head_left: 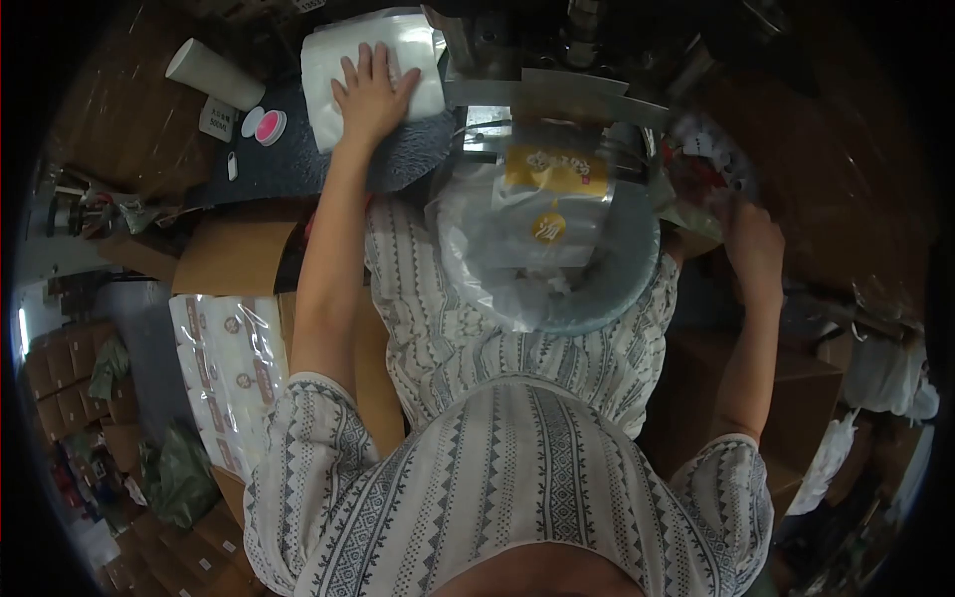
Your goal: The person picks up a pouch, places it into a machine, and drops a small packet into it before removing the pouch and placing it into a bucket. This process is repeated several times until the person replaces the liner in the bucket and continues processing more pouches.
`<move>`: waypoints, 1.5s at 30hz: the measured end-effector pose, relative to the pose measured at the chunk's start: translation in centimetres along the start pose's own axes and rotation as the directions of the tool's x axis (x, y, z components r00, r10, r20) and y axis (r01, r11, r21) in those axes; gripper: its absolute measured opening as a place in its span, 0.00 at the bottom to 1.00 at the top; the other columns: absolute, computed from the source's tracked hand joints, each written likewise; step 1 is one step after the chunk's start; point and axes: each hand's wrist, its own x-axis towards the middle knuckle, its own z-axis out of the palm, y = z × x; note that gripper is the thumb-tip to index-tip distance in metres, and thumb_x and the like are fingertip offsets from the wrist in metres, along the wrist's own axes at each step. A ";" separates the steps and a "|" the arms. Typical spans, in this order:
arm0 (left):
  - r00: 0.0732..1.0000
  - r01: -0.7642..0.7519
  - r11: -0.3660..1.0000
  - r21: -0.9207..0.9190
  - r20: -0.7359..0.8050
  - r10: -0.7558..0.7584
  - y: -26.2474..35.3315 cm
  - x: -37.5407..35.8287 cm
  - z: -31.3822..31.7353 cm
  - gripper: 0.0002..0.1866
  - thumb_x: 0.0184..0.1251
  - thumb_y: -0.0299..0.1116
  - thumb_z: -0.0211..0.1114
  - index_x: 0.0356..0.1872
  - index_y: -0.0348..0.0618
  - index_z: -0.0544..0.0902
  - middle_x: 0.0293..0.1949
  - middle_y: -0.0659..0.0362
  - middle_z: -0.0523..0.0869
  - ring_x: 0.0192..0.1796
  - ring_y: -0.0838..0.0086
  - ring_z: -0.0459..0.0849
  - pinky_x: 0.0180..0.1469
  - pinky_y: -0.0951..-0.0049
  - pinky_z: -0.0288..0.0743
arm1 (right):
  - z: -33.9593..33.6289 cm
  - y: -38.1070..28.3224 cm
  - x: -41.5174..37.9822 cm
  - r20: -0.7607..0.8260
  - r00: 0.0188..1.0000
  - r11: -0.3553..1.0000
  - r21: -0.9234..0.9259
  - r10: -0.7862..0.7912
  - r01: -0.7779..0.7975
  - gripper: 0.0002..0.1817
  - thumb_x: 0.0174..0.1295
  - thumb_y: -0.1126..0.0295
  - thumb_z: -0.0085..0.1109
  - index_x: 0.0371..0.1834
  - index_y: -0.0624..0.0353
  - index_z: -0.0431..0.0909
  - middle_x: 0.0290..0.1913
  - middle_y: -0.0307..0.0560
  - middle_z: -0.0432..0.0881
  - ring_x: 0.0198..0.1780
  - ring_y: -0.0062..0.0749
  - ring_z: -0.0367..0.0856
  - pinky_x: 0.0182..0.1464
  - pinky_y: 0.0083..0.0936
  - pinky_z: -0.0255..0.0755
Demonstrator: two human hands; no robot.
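My left hand (pixel 373 95) lies flat, fingers spread, on a stack of white plastic bags (pixel 323 85) at the far left of the worktop. My right hand (pixel 753 244) is out at the right, beside a blurred red-and-white packet (pixel 701 159); its fingers are dark and hidden, so I cannot make out a grip. Between my arms, a round pale-blue basin (pixel 637 264) lined with clear plastic rests at my lap. A clear printed bag (pixel 557 189) with a yellow label hangs over it from the metal edge of a machine (pixel 597 102).
Left of the bags are a white roll (pixel 214 72), an open small tub with pink contents (pixel 269 127) and a small sign (pixel 219 119). An open carton (pixel 244 244) with wrapped white packs (pixel 229 368) stands at my left. Another carton (pixel 746 398) is at my right.
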 end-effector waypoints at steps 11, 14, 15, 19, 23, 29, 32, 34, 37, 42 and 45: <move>0.993 0.037 0.996 -0.086 0.119 -0.027 4.8 -9.9 -7.7 0.30 0.67 0.46 0.56 0.67 0.42 0.65 0.69 0.41 0.61 0.71 0.43 0.55 0.69 0.41 0.43 | 0.4 -1.8 3.5 -0.082 0.983 0.854 0.486 -0.166 0.185 0.17 0.55 0.68 0.59 0.47 0.63 0.78 0.37 0.60 0.82 0.41 0.53 0.82 0.43 0.38 0.74; 0.988 -0.044 0.989 -0.141 0.143 0.065 6.2 -13.0 -8.7 0.25 0.66 0.38 0.58 0.63 0.40 0.70 0.66 0.43 0.66 0.70 0.48 0.60 0.69 0.46 0.49 | -0.7 -1.9 3.2 0.047 0.994 0.833 0.550 -0.099 0.057 0.17 0.53 0.69 0.61 0.47 0.64 0.78 0.39 0.59 0.83 0.43 0.49 0.83 0.44 0.34 0.74; 0.990 -0.002 0.982 -0.189 0.136 0.029 5.7 -13.1 -8.9 0.23 0.64 0.33 0.59 0.60 0.40 0.72 0.65 0.45 0.69 0.67 0.51 0.65 0.68 0.49 0.52 | -0.8 -2.1 3.1 0.067 0.996 0.841 0.541 -0.062 0.016 0.17 0.53 0.70 0.61 0.46 0.65 0.78 0.40 0.59 0.83 0.44 0.47 0.83 0.44 0.33 0.74; 0.995 -0.012 0.977 -0.213 0.099 0.034 4.7 -13.0 -10.8 0.17 0.60 0.25 0.61 0.51 0.42 0.78 0.53 0.52 0.80 0.56 0.59 0.78 0.57 0.61 0.69 | 0.3 -1.6 3.8 -0.020 0.991 0.800 0.588 -0.130 0.117 0.17 0.52 0.71 0.62 0.45 0.65 0.78 0.38 0.58 0.84 0.40 0.45 0.84 0.43 0.33 0.75; 0.916 0.319 0.899 -0.299 0.341 -0.211 5.2 -12.6 -13.0 0.10 0.57 0.25 0.64 0.42 0.42 0.80 0.42 0.53 0.83 0.48 0.58 0.80 0.46 0.63 0.73 | 0.6 -1.5 4.0 -0.060 0.987 0.788 0.596 -0.147 0.154 0.16 0.53 0.70 0.61 0.44 0.64 0.78 0.37 0.58 0.83 0.39 0.47 0.84 0.43 0.34 0.75; 0.986 0.149 0.965 -0.215 -0.038 -0.160 4.8 -11.2 -11.6 0.09 0.56 0.28 0.67 0.37 0.39 0.80 0.34 0.50 0.80 0.39 0.53 0.80 0.39 0.62 0.73 | -2.8 -4.4 2.3 -0.142 0.985 0.596 0.784 -0.096 0.171 0.13 0.60 0.70 0.59 0.46 0.65 0.78 0.33 0.48 0.83 0.37 0.22 0.79 0.42 0.22 0.72; 1.000 -0.022 0.966 -0.258 -0.006 0.021 5.2 -11.1 -11.4 0.08 0.56 0.27 0.66 0.37 0.38 0.80 0.34 0.50 0.79 0.37 0.52 0.79 0.38 0.61 0.72 | -4.6 -6.3 1.1 -0.149 0.972 0.494 0.841 -0.184 0.223 0.11 0.62 0.72 0.57 0.46 0.63 0.78 0.33 0.45 0.83 0.37 0.19 0.78 0.42 0.18 0.71; 0.986 0.088 0.933 -0.349 0.164 -0.032 4.4 -12.2 -12.4 0.08 0.55 0.24 0.65 0.37 0.39 0.81 0.33 0.50 0.80 0.36 0.53 0.79 0.38 0.61 0.73 | -4.8 -7.6 0.5 -0.129 0.968 0.431 0.877 -0.215 0.213 0.11 0.63 0.72 0.56 0.46 0.62 0.79 0.34 0.44 0.83 0.37 0.20 0.78 0.42 0.18 0.71; 0.981 0.177 0.918 -0.354 0.132 -0.138 6.6 -12.9 -15.0 0.08 0.54 0.21 0.64 0.37 0.40 0.81 0.32 0.51 0.80 0.34 0.55 0.80 0.35 0.62 0.74 | -5.0 -9.8 0.0 -0.320 0.904 0.291 0.869 -0.285 0.400 0.11 0.60 0.71 0.60 0.45 0.60 0.80 0.33 0.49 0.83 0.34 0.34 0.82 0.38 0.25 0.74; 0.995 0.075 0.888 -0.453 0.096 -0.034 10.1 -12.2 -17.6 0.09 0.55 0.21 0.63 0.38 0.41 0.82 0.32 0.53 0.80 0.33 0.57 0.81 0.33 0.64 0.74 | -4.8 -13.4 -0.3 -0.628 0.632 0.343 0.531 -0.455 0.775 0.11 0.61 0.72 0.60 0.47 0.59 0.79 0.39 0.45 0.83 0.43 0.34 0.83 0.46 0.27 0.75; 0.980 0.054 0.817 -0.574 0.189 0.068 11.4 -12.2 -17.6 0.08 0.56 0.23 0.63 0.37 0.42 0.82 0.30 0.54 0.80 0.32 0.57 0.81 0.32 0.66 0.74 | -5.1 -13.4 -0.6 -0.553 0.635 0.233 0.627 -0.539 0.743 0.12 0.60 0.72 0.59 0.47 0.59 0.79 0.43 0.46 0.84 0.45 0.38 0.83 0.47 0.29 0.75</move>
